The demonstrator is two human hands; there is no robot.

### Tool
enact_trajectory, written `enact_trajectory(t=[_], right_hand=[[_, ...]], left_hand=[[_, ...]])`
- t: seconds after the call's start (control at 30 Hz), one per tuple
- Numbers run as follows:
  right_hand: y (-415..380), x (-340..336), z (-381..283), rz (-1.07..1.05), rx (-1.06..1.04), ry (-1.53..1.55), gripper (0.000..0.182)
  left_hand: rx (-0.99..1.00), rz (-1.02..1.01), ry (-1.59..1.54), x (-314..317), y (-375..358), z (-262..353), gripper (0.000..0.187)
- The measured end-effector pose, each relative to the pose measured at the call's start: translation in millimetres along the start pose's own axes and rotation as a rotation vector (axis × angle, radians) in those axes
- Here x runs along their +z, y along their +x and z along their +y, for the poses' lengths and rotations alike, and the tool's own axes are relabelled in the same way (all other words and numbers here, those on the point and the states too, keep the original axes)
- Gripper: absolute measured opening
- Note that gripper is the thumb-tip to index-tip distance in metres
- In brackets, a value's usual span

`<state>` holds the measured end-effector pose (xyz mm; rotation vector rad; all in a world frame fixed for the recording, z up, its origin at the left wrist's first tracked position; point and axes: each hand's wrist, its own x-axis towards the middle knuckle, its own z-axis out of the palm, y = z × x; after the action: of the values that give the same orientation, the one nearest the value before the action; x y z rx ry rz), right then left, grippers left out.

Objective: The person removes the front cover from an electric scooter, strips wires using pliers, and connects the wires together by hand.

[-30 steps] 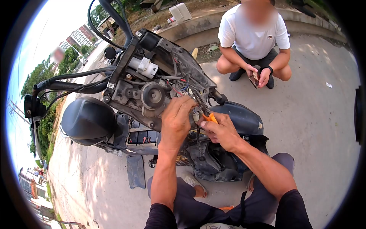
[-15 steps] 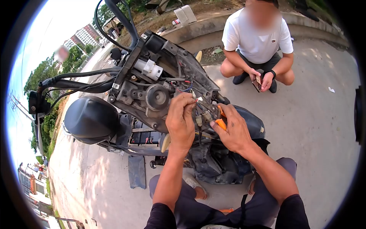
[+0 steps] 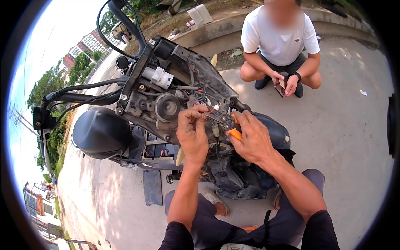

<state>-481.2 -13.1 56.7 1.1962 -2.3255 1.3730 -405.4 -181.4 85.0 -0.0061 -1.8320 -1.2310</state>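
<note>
My right hand [image 3: 252,139] is wrapped round the orange handles of a pair of wire strippers [image 3: 235,134], whose grey jaws point left toward my other hand. My left hand [image 3: 193,135] is closed in a pinch on a thin red wire [image 3: 211,111], close to the jaws. Whether the jaws touch the wire is too small to tell. A white connector [image 3: 216,107] lies just beyond the fingertips, and a greyish plug [image 3: 215,131] hangs below the tool. Both hands are over the opened front of a scooter [image 3: 141,100], beside its round black horn [image 3: 167,107].
A person in a white shirt [image 3: 283,46] squats at the far right, holding a small dark object [image 3: 280,88]. Batteries [image 3: 158,151] show in the scooter's floor. A dark panel [image 3: 153,187] lies on the concrete. Handlebar cables [image 3: 83,87] stretch left, and a low curb [image 3: 221,31] runs behind.
The wire strippers' jaws have come to the left, closer to my left fingertips, and show more plainly. My view has shifted slightly. The squatting person stays in place.
</note>
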Motion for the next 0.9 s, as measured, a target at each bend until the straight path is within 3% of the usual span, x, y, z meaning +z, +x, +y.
enact_trajectory(t=[0.33,0.63,0.9], right_hand=[[2,0,-3,-0.042,0.033,0.050,0.054],[0,3,1,-0.048,0.035,0.088,0.041],[0,11,9,-0.031,0.035,0.025,0.035]], left_hand=[[-0.003,-0.011,0.049,-1,0,-1,0.022],[-0.023,-0.001,0.024,1,0,-2,0.024],[0.045,-0.079,0.273,0,1,1,0.022]])
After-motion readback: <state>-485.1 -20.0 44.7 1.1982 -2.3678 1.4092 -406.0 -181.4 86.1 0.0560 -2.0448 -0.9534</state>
